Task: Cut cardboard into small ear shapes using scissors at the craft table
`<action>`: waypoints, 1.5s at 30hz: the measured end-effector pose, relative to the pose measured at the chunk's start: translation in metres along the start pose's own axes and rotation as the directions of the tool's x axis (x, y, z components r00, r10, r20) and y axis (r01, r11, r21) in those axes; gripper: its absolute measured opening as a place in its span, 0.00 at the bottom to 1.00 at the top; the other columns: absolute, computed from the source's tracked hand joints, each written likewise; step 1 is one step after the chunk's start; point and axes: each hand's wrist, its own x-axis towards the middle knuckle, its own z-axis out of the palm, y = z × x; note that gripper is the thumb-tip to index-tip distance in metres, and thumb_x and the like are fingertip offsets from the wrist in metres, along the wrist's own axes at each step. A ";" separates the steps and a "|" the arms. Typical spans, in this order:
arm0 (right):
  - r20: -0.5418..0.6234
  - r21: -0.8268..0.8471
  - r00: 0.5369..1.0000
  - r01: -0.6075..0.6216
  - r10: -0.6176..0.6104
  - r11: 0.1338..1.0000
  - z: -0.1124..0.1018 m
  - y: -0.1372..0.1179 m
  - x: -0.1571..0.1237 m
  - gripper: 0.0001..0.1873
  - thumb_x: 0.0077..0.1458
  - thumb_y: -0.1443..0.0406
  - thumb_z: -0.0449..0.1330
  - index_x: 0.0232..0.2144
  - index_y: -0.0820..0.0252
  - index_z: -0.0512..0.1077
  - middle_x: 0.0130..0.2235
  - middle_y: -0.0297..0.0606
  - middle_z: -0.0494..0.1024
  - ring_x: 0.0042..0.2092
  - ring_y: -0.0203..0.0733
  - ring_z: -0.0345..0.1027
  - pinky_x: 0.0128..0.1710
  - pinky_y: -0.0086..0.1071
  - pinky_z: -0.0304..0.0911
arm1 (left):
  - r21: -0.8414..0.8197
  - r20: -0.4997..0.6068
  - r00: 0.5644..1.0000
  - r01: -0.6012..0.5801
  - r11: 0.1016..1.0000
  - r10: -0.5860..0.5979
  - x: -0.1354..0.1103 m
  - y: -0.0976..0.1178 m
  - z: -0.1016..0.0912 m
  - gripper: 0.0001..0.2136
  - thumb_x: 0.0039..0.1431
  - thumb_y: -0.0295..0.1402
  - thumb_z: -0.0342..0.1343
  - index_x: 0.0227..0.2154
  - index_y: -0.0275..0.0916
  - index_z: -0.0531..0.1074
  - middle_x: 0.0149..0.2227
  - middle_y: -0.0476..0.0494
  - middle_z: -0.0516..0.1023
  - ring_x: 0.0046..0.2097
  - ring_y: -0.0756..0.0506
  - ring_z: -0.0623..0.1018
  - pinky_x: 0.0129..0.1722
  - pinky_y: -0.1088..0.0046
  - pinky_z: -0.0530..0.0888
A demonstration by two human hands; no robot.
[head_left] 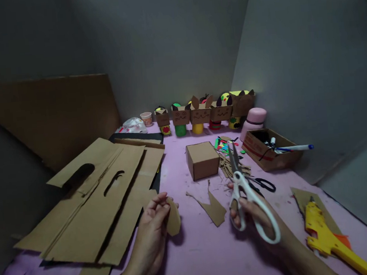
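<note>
Between the thumb and fingers of my left hand (pixel 154 222) is a small cardboard piece (pixel 173 218) with a rounded outline. My right hand (pixel 253 210) grips white-handled scissors (pixel 258 212), fingers through the loops and blades pointing away from me. The blades look nearly closed, with nothing between them. On the table between my hands lies a forked cardboard scrap (pixel 214 208). Behind it stands a closed cardboard box (pixel 202 160). A second pair of scissors with black handles (pixel 264 185) lies just past my right hand, partly hidden.
Flattened cardboard sheets (pixel 89 207) cover the left side. A yellow glue gun (pixel 322 232) lies at the right. Behind it are an open box of pens (pixel 269 155) and a pink bottle (pixel 255 120). Cardboard-faced figures (pixel 201 115) line the back; paper scraps (pixel 225 144) lie nearer.
</note>
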 end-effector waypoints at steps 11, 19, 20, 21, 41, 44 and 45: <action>0.212 -0.400 0.972 0.180 -0.101 0.899 0.005 0.000 -0.003 0.23 0.54 0.57 0.60 0.52 0.54 0.63 0.40 0.39 0.74 0.44 0.46 0.66 0.49 0.43 0.58 | -0.045 -0.014 1.000 -0.005 0.999 0.004 0.000 -0.002 0.000 0.15 0.47 0.19 0.60 0.38 0.38 0.69 0.32 0.48 0.77 0.36 0.49 0.79 0.35 0.78 0.76; 0.099 -0.360 0.993 -0.019 0.058 0.933 0.032 0.017 -0.012 0.28 0.43 0.65 0.66 0.48 0.59 0.65 0.34 0.39 0.75 0.35 0.43 0.69 0.35 0.37 0.65 | -0.045 0.194 0.962 0.207 0.977 -0.194 -0.027 -0.019 0.007 0.18 0.47 0.22 0.64 0.40 0.40 0.69 0.35 0.47 0.75 0.38 0.49 0.77 0.39 0.75 0.74; 0.130 -0.354 0.990 -0.012 0.061 0.935 0.036 0.019 -0.014 0.27 0.41 0.66 0.65 0.47 0.59 0.66 0.33 0.38 0.75 0.35 0.44 0.69 0.36 0.38 0.65 | -0.039 0.211 0.954 0.226 0.973 -0.213 -0.030 -0.021 0.008 0.18 0.47 0.22 0.64 0.40 0.40 0.69 0.35 0.47 0.75 0.38 0.49 0.77 0.39 0.74 0.74; 0.156 -0.348 0.986 -0.006 0.064 0.938 0.039 0.021 -0.015 0.27 0.40 0.68 0.65 0.46 0.59 0.67 0.33 0.38 0.75 0.35 0.44 0.69 0.36 0.38 0.65 | -0.031 0.227 0.948 0.238 0.971 -0.225 -0.033 -0.023 0.008 0.18 0.47 0.23 0.64 0.40 0.41 0.69 0.35 0.47 0.75 0.37 0.49 0.77 0.39 0.74 0.73; -0.040 -0.072 0.997 0.065 -0.068 0.995 0.023 0.015 0.004 0.27 0.41 0.64 0.69 0.45 0.59 0.67 0.24 0.25 0.67 0.25 0.32 0.61 0.24 0.25 0.57 | 0.477 0.485 0.810 0.072 0.876 -0.331 -0.031 -0.029 0.010 0.11 0.56 0.39 0.58 0.29 0.35 0.70 0.24 0.38 0.79 0.24 0.47 0.78 0.24 0.74 0.68; -0.048 -0.118 0.994 0.087 -0.094 0.989 0.023 0.010 0.005 0.28 0.38 0.66 0.70 0.44 0.58 0.68 0.26 0.26 0.69 0.26 0.34 0.63 0.26 0.27 0.59 | 0.449 0.460 0.840 0.058 0.892 -0.286 -0.030 -0.032 0.012 0.11 0.55 0.39 0.59 0.30 0.36 0.69 0.26 0.38 0.79 0.24 0.47 0.78 0.24 0.74 0.68; -0.045 -0.128 0.993 0.100 -0.106 0.987 0.023 0.009 0.006 0.28 0.37 0.67 0.70 0.43 0.58 0.69 0.27 0.27 0.70 0.27 0.35 0.64 0.27 0.28 0.61 | 0.450 0.460 0.840 0.059 0.891 -0.288 -0.031 -0.033 0.013 0.11 0.55 0.39 0.59 0.30 0.35 0.69 0.27 0.37 0.79 0.25 0.46 0.78 0.25 0.74 0.67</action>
